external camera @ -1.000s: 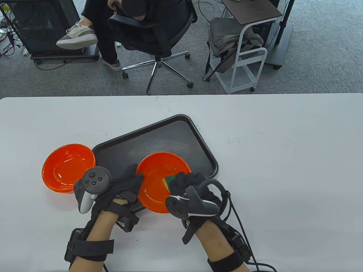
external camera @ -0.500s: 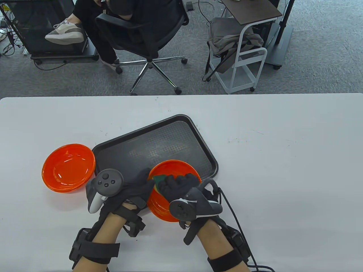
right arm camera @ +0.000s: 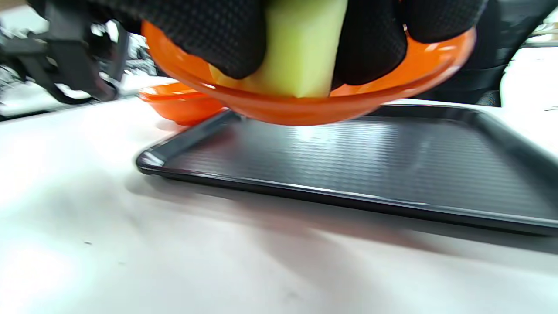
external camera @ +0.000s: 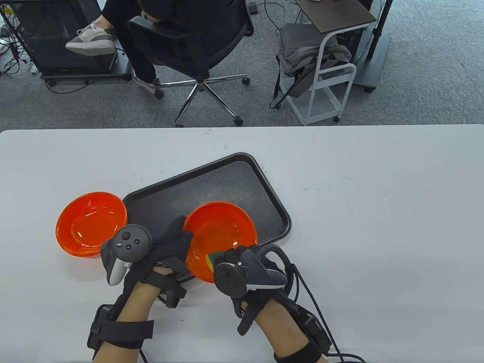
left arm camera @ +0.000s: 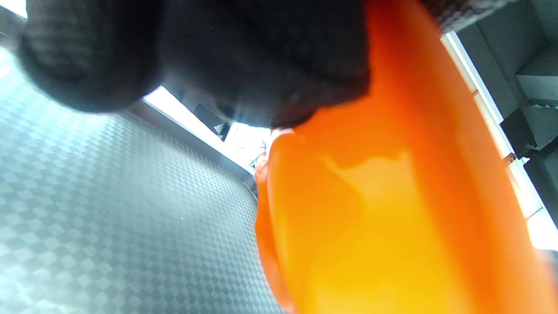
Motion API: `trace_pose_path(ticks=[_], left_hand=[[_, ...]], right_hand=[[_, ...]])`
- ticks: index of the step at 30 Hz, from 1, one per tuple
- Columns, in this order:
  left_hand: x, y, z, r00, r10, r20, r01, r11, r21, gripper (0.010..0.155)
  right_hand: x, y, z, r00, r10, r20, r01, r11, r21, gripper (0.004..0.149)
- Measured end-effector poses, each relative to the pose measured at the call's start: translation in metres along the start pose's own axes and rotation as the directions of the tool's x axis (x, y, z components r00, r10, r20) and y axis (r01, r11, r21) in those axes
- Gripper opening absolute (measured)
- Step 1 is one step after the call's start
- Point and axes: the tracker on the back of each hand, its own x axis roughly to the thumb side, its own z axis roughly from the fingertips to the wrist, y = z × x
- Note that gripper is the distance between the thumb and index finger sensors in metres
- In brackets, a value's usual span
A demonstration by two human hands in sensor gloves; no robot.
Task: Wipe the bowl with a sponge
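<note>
Both hands meet at one orange bowl [external camera: 217, 230]. It is tilted, its opening turned up and toward the person, and it hangs over the near part of a black tray [external camera: 227, 181]; in the right wrist view its underside [right arm camera: 305, 109] is clear of the tray floor [right arm camera: 348, 161].

At the bowl's left rim the left hand [external camera: 166, 245] grips it: the gloved thumb lies over the rim, and the left wrist view shows dark gloved fingers [left arm camera: 261, 56] wrapped against the orange wall [left arm camera: 392, 218].

Inside the bowl, at its near right edge, sits the sponge [external camera: 212, 259], yellow with a green face. The right hand [external camera: 242, 261] holds it, fingers curled over it and pressing it against the bowl's inner surface. From the right wrist view the yellow block [right arm camera: 301, 48] shows between two black fingertips [right arm camera: 370, 48], just inside the rim. A tracker covers most of the right hand from above, so how far the sponge reaches under the palm cannot be told.

Beside the tray's left edge a second orange bowl [external camera: 90, 223] rests upright on the white table [external camera: 378, 227], near the left hand but apart from it.

Beyond the far table edge stand an office chair [external camera: 193, 41] with someone seated and a white cart [external camera: 325, 75].
</note>
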Motion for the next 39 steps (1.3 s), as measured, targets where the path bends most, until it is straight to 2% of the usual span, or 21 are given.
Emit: trace_pose_path(ticks=[3,7,12,14,20,22,25,31,36,39], left_hand=[[0.001,0.0,0.0,1.0,-0.001,0.003,0.001,1.0,-0.015,0.056],[0.006,-0.002,0.0,1.0,-0.012,0.017,0.013,0.998,-0.06,0.055],[0.01,-0.007,0.0,0.999,0.001,0.037,0.003,0.996,-0.086,0.055],[0.011,-0.01,0.0,0.999,0.011,0.045,-0.006,0.994,-0.108,0.055],[0.016,-0.017,-0.001,0.994,0.069,0.081,-0.057,0.988,-0.141,0.056],[0.017,-0.019,-0.001,0.995,0.025,0.096,-0.013,0.992,-0.124,0.056],[0.016,-0.022,0.0,0.994,0.041,0.097,-0.031,0.994,-0.102,0.055],[0.012,-0.016,0.001,0.995,0.055,0.082,-0.052,0.998,-0.039,0.055],[0.005,-0.006,0.0,0.998,0.035,0.046,-0.036,0.999,0.013,0.055],[-0.002,0.003,0.0,0.999,0.045,0.021,-0.046,0.998,0.049,0.055]], right_hand=[[-0.003,-0.003,0.001,0.992,0.091,-0.092,-0.09,0.996,0.011,0.046],[-0.008,-0.002,0.0,0.974,0.164,-0.156,-0.166,0.986,-0.001,0.046],[-0.012,-0.002,-0.002,0.951,0.238,-0.198,-0.259,0.962,-0.089,0.046],[-0.012,-0.003,-0.002,0.949,0.243,-0.203,-0.276,0.948,-0.159,0.046],[-0.009,-0.002,-0.003,0.972,0.193,-0.132,-0.227,0.915,-0.333,0.048],[-0.008,-0.001,-0.003,0.99,0.118,-0.077,-0.138,0.915,-0.379,0.048],[-0.003,0.001,-0.004,0.999,0.041,0.008,-0.034,0.909,-0.416,0.049],[0.005,0.002,-0.003,0.983,-0.029,0.179,0.099,0.914,-0.394,0.049],[0.013,0.003,-0.004,0.973,-0.049,0.224,0.117,0.946,-0.302,0.049],[0.017,0.001,-0.003,0.978,-0.013,0.207,0.065,0.967,-0.246,0.048]])
